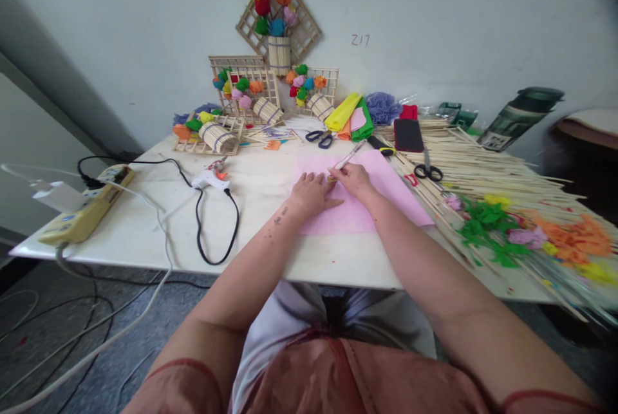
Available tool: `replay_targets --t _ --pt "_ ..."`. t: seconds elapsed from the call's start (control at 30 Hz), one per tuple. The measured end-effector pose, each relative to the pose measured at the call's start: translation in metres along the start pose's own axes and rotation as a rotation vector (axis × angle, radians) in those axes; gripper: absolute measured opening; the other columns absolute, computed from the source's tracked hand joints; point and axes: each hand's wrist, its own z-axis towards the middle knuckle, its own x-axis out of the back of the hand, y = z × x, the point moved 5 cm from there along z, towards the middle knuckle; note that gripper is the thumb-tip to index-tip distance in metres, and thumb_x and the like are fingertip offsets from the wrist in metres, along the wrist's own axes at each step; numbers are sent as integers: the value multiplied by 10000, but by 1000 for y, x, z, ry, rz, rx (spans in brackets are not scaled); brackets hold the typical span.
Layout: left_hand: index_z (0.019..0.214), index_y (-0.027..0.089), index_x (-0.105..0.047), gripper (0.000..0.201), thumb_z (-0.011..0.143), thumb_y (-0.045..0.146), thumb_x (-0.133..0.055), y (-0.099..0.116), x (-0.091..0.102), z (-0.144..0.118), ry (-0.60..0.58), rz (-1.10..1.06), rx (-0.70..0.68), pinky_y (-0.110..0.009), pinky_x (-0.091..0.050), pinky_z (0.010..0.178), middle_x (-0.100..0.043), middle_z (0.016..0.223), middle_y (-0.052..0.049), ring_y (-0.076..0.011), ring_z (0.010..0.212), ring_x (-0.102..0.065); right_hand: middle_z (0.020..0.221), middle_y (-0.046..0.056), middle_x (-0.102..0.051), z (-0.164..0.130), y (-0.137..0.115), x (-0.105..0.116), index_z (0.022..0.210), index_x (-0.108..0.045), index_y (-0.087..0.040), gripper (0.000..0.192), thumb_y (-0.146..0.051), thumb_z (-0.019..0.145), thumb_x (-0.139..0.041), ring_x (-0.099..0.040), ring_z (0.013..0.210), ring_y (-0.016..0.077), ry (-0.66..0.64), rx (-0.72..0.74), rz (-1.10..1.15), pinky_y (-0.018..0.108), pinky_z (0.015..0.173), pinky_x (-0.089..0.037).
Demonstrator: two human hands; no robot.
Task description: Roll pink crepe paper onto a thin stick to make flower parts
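Observation:
A sheet of pink paper (338, 217) lies flat on the table in front of me. My left hand (311, 194) rests on it with the fingers stretched out and the thumb apart. Just beside it, my right hand (354, 179) is closed around a pen (348, 155), whose top slants up and to the right. The pen's lower end is down at a small round yellowish thing (332, 178) on the paper, near my left fingertips. What that round thing is I cannot make out.
A white glue gun (211, 179) and a power strip (87, 205) with cords sit left. Behind are scissors (319, 138) and stick-and-flower decorations (268, 110). To the right lie a phone (408, 135), more scissors (427, 171), wooden sticks (502, 169), and paper flowers (574, 237). A bottle (521, 118) leans behind.

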Motion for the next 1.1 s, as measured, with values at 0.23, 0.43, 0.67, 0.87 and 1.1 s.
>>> replay_targets --t 0.23,0.43,0.67,0.87,1.1 --pt "1388 203 -330 709 853 660 -245 0 -2 0 -19 -14 7 -416 -227 1035 -377 1393 -123 -314 1274 -314 778 36 -721 1 3 -2 849 -678 -200 318 -463 802 -507 -658 798 171 0 -12 41 241 651 -467" --pt "1397 226 -318 760 821 710 -212 1 -1 0 -65 -34 24 -453 -214 1044 -332 1431 -111 -331 1292 -287 858 48 -714 0 -3 1 914 -673 -190 243 -358 785 -555 -651 797 168 -19 23 49 255 709 -475" --pt "1425 260 -250 797 791 739 -195 2 0 -3 -129 -28 60 -545 -110 1063 -258 1477 -68 -336 1336 -201 844 49 -710 1 -9 1 955 -647 -185 240 -329 816 -513 -649 805 163 -99 67 40 250 705 -469" --pt "1432 240 -233 862 756 774 -188 2 -3 -2 -132 -37 54 -569 -84 1058 -240 1482 -84 -348 1341 -183 850 74 -707 4 -5 -4 910 -646 -155 272 -362 837 -486 -645 801 165 -121 52 9 238 683 -455" --pt "1431 236 -236 872 748 778 -210 3 -2 -2 -128 -41 62 -563 -89 1060 -238 1483 -78 -350 1341 -181 876 78 -699 4 -7 -5 903 -643 -165 284 -380 845 -466 -632 801 175 -134 80 -103 243 669 -432"
